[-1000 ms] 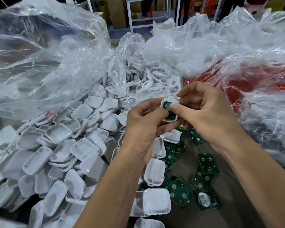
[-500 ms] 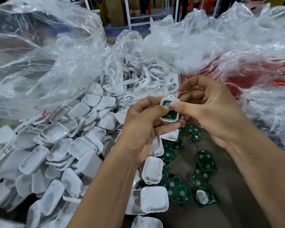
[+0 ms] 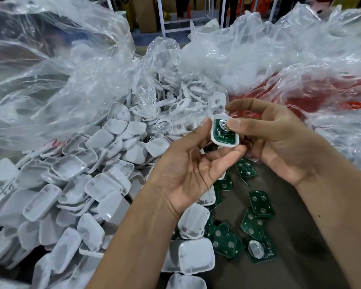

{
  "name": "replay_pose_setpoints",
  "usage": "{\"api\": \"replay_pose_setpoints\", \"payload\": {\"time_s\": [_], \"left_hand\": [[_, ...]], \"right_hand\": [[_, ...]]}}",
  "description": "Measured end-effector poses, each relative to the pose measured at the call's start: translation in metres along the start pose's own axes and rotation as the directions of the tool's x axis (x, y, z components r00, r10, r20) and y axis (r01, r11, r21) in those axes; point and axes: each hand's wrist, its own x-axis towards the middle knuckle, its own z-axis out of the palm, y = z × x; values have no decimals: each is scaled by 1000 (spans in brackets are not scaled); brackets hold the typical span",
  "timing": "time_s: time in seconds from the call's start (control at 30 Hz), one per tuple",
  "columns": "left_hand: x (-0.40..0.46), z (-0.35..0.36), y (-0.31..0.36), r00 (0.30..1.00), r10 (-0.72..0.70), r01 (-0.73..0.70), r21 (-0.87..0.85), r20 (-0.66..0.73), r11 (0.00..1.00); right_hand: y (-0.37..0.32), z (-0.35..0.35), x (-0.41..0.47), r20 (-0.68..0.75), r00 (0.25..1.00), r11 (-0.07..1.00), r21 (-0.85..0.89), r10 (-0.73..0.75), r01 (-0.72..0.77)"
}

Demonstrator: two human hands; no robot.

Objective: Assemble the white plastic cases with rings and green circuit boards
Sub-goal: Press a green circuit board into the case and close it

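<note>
Heaped across the left and lower left of the frame, loose white cases [image 3: 71,170], with spare ones near the bottom centre; behind them, upper centre, a clear bag [image 3: 167,80] of white rings [image 3: 181,105]. At centre, left hand [image 3: 188,170] turned palm up, thumb and fingertips pinching the edges of one white case [image 3: 214,140] held clear above the table, a green board [image 3: 222,133] seated inside it. Just right of that, right hand [image 3: 279,140] pressing its thumb onto the board's metal disc, other fingers curled loosely above. Best done by holding the case by its rim only, pressing square and evenly near the middle until the board sits flat below the lip, checking corners before release; probably fully seated already, though the thumb hides one edge. Lower right, more green boards [image 3: 256,224] scattered on the dark table [image 3: 300,236]. Compared with half a second back: left hand rolled from knuckles-up to palm-up, case tipped more toward the camera, board face now plainly exposed.
</note>
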Motion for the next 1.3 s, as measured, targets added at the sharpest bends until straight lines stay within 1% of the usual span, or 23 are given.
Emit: {"api": "replay_pose_setpoints", "payload": {"time_s": [0.1, 0.23, 0.3, 0.37, 0.43, 0.67, 0.87, 1.2, 1.3], "left_hand": [[1, -2, 0, 999, -9, 9, -7, 41, 1000], [5, -4, 0, 1000, 14, -14, 17, 25, 1000], [6, -5, 0, 999, 34, -34, 34, 13, 999], [7, -5, 1, 999, 51, -51, 63, 0, 997], [7, -6, 1, 998, 67, -66, 90, -13, 994], [7, -7, 0, 995, 74, -64, 136, -65, 989], [6, -6, -1, 995, 74, -65, 140, -62, 988], [7, -5, -2, 992, 81, -69, 118, -98, 991], [7, -5, -3, 992, 76, -65, 111, -99, 992]], "right_hand": [[-1, 1, -1, 9, 999, 999, -19, -45, 45], [2, 7, -2, -20, 984, 974, -148, -178, 173], [3, 11, -3, -31, 959, 930, -253, -282, 265], [4, 13, -3, -30, 926, 860, -384, -376, 336], [3, 14, -4, 1, 910, 808, -460, -415, 369], [-2, 9, -8, 86, 916, 747, -552, -391, 371], [-9, 9, -11, 119, 908, 701, -598, -401, 388], [-9, 11, -12, 125, 908, 656, -653, -400, 379], [-8, 10, -12, 127, 910, 666, -643, -395, 378]]}}
